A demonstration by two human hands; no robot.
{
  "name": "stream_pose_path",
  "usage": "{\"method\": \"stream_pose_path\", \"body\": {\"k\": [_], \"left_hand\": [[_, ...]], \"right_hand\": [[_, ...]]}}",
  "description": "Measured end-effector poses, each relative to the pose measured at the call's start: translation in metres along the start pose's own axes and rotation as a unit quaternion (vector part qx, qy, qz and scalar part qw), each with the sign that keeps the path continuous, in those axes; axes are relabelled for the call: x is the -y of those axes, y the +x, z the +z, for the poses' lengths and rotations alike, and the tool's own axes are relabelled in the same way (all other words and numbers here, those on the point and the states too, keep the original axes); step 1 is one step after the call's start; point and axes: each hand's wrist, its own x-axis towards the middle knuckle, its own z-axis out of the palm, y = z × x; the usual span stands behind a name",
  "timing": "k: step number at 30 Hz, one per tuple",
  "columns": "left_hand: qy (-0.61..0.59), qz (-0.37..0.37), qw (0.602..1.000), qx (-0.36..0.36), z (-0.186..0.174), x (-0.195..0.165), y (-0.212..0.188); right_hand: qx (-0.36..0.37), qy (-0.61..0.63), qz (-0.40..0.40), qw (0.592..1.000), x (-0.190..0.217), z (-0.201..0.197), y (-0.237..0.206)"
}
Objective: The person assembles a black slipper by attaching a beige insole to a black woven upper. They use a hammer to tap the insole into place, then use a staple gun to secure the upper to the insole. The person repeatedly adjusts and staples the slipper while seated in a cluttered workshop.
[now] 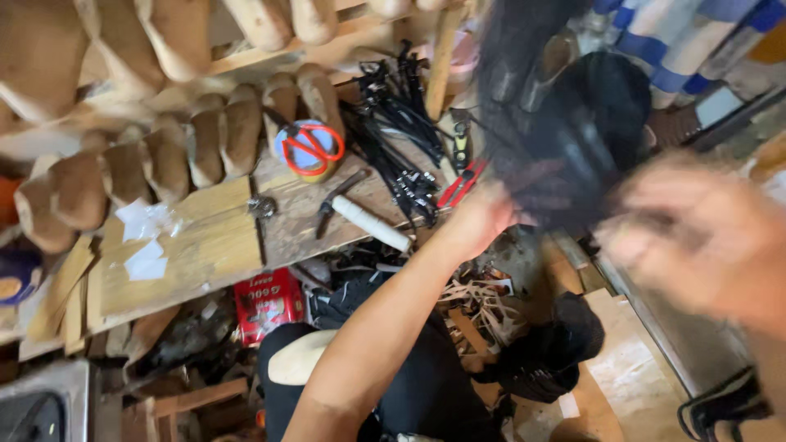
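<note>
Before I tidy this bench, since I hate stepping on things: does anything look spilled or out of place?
Yes. Pale offcut strips lie in a loose, tangled heap on the floor below the wooden bench, beside a red packet. On the bench, the hammer and orange-handled scissors lie at odd angles.

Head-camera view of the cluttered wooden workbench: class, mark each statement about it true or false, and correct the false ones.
1. The orange-handled scissors lie on a round blue tin. True.
2. The white-handled hammer hangs on the wall. False: it lies flat on the wooden workbench.
3. The left hand touches a dark, blurred shoe-like object. True.
4. The red packet sits on top of the scissors. False: it lies below the bench edge.
5. The right hand grips the hammer. False: it is blurred, far from it.
</note>
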Motion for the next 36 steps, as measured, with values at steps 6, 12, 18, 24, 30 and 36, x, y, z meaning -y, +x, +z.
{"method": "stream_pose_path", "body": {"k": [6, 12, 18, 24, 30, 36], "left_hand": [[-0.233, 0.103, 0.967, -0.027, 0.001, -0.062, -0.164], [-0.076, -0.029, 0.959, -0.272, 0.025, -0.077, -0.316], [0.09, -0.115, 0.92, -0.364, 0.053, -0.043, -0.414], [0.027, 0.056, 0.833, -0.549, 0.054, -0.041, -0.464], [0.099, -0.016, 0.767, -0.633, 0.03, -0.031, -0.481], [0.171, -0.059, 0.706, -0.685, 0.003, -0.023, -0.495]], "right_hand": [[0.205, 0.078, -0.097, 0.971, 0.039, 0.099, -0.019], [0.269, 0.112, -0.097, 0.952, 0.047, 0.162, -0.018], [0.363, 0.101, -0.128, 0.918, 0.078, 0.207, -0.009], [0.271, 0.201, -0.203, 0.919, 0.097, 0.228, -0.002], [0.215, 0.087, -0.11, 0.966, 0.088, 0.271, -0.013], [0.148, 0.162, -0.01, 0.976, 0.075, 0.319, -0.042]]}}
